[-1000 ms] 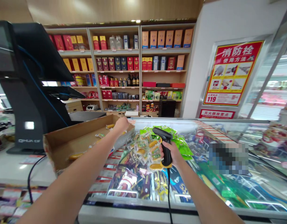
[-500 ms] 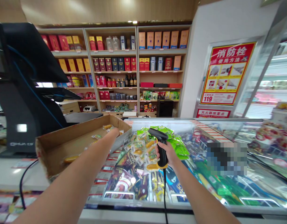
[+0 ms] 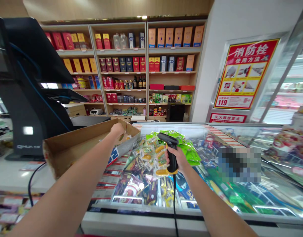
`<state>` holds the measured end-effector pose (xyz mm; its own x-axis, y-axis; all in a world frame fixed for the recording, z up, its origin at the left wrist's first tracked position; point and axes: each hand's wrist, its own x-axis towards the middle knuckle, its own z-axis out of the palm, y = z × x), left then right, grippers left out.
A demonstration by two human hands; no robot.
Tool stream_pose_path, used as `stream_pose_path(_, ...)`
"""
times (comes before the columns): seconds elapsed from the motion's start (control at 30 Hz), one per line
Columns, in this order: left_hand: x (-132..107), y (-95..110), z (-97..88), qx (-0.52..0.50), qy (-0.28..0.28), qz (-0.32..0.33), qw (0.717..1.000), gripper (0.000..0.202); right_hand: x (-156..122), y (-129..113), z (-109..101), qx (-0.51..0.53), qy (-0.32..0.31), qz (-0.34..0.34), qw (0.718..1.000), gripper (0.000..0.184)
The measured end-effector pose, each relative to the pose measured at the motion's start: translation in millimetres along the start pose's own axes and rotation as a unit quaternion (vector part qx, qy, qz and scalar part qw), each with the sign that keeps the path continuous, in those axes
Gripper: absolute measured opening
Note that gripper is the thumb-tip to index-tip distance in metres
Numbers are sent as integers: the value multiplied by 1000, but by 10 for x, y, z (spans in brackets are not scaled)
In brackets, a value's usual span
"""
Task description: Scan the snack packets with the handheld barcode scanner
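- Two bare hands are mine here, both arms coming up from the bottom edge of the frame.
- My right grip (image 3: 178, 157), just right of centre, is wrapped around the handle of a black barcode scanner (image 3: 173, 161) with yellow trim; its head slants toward the upper left.
- The scanner's cable (image 3: 175, 200) drops from the handle to the bottom edge.
- My left grip (image 3: 117, 129), left of centre, is down at the right-hand part of an open cardboard box (image 3: 74, 135). My fingertips are hidden, so I cannot tell whether they are closed on anything.
- Part of a wrapper shows in the box, just right of that hand; my forearm covers much of the box's inside.
- In the middle of the frame, clear packets (image 3: 147, 157) with yellow contents lie in a loose heap on the glass top of a display freezer (image 3: 143, 212), just left of the scanner.
- Bright green bags (image 3: 192, 154) lie behind and to the right of the heap.
- On the left, a white tabletop (image 3: 12, 176) carries a dark checkout terminal (image 3: 29, 98).
- Shelves (image 3: 172, 50) of boxed goods fill the upper middle, and a red-and-yellow sign (image 3: 247, 74) hangs at upper right.
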<state>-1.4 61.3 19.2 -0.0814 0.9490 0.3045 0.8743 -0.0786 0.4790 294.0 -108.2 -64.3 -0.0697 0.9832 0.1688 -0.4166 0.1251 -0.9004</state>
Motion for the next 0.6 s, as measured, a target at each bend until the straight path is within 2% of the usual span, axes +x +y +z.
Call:
stream_pose_path(0.1,13,13,-165,74,31,-24,996,13,-6,-2,8,-4,-1,7,1000,38)
stream_pose_path(0.17,-17,67,-261,84,44,-38,995,15,-11,1,12,-7,-2,10,1000,38)
stream_pose_path(0.23,-89,149,-328,6,47,-65,997,17,-15,6,14,-9,-1,9,1000,38)
stream_pose_path(0.3,-219,246,-345,-168,26,-83,982,18,-19,10,11,-9,-4,7,1000,37)
stream_pose_path(0.33,-309,296,-326,-273,4,-86,958,18,-22,11,8,-7,-6,7,1000,36)
stream_pose_path(0.43,-658,427,-151,-520,-75,-92,846,13,-27,9,-5,1,-23,13,1000,36)
stream_pose_path(0.53,-1008,495,153,-629,-141,-132,753,9,-31,15,-16,-3,-45,21,999,37)
stream_pose_path(0.6,-1164,498,356,-672,-178,-175,697,16,-33,28,-20,-13,-55,29,998,38)
